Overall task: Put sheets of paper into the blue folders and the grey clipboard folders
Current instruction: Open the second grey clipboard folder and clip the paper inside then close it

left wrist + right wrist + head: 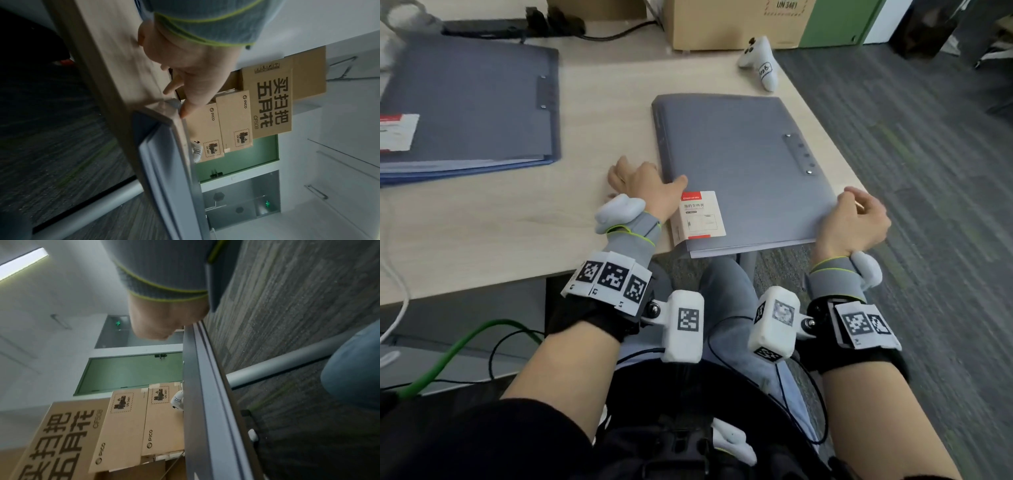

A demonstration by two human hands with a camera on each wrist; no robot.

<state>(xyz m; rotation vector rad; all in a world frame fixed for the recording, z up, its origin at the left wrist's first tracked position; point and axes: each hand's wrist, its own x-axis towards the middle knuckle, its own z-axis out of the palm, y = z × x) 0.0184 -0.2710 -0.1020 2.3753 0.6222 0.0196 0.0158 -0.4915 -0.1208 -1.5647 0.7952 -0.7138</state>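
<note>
You're sitting at the pale wooden surface (500, 219), and it's carrying everything here. Right in front of you a closed grey clipboard folder (736, 164) is lying flat, its near edge hanging just over the surface's front edge, a white-and-red label (698, 214) sticking to its near left corner. Off to your left a stack of folders (469, 109) is resting, a grey one on top and blue edges peeking out beneath, well apart from the one you're handling. Cardboard boxes (736, 24) are standing at the far edge, and a white controller (760, 63) is lying just beyond the grey clipboard folder. Your left hand (647, 186) is lying on the surface, fingers stretched out and thumb touching the folder's left edge. Your right hand (856, 219) is gripping the near right corner, fingers curling over it; the right wrist view is showing only the heel of that hand at the folder's edge.
</note>
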